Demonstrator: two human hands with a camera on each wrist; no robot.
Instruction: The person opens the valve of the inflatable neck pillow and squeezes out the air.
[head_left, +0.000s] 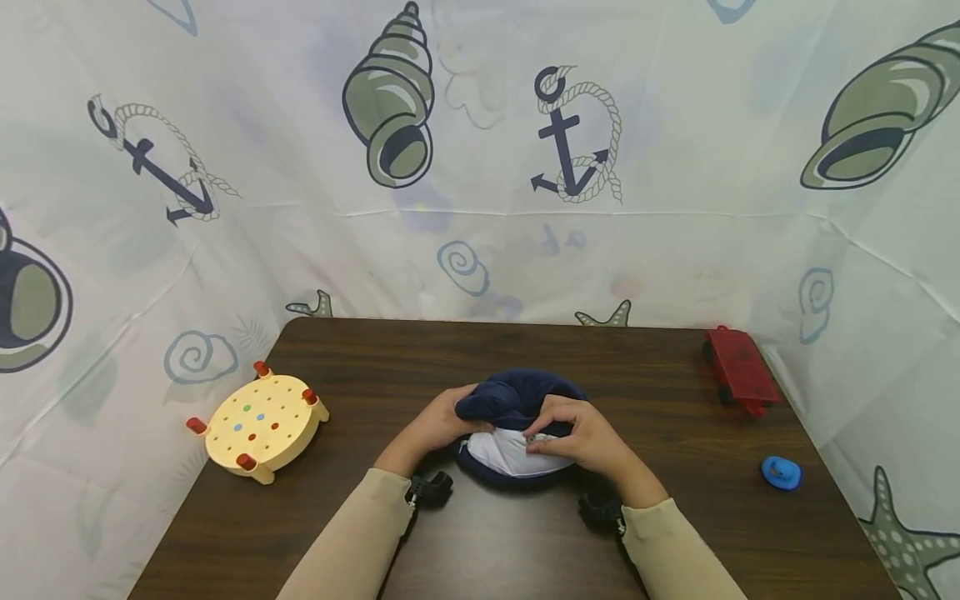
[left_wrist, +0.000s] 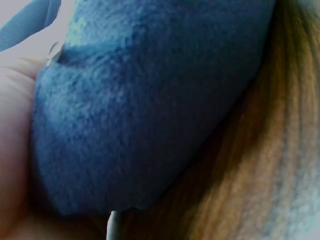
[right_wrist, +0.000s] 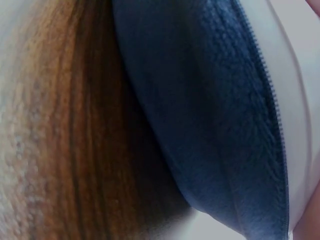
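A dark navy plush pillow (head_left: 517,392), soft and rounded, lies on the table with its zipped side gaping toward me. White inner fabric (head_left: 498,454) bulges from the opening. My left hand (head_left: 442,421) grips the pillow's left side, thumb over its edge. With thumb and forefinger, my right hand (head_left: 581,433) pinches at the white fabric, where a small greyish bit shows between the fingertips. In the right wrist view, zipper teeth (right_wrist: 274,100) run along the blue plush edge beside the white. Close up in the left wrist view, the blue plush (left_wrist: 135,110) sits against the left thumb.
On the left of the brown table (head_left: 420,346) stands a round yellow pegged toy (head_left: 262,421) with red-tipped legs and coloured dots. A red toy cart (head_left: 742,367) lies at the back right, and a small blue toy (head_left: 781,472) is nearer on that side. Printed curtains surround the table.
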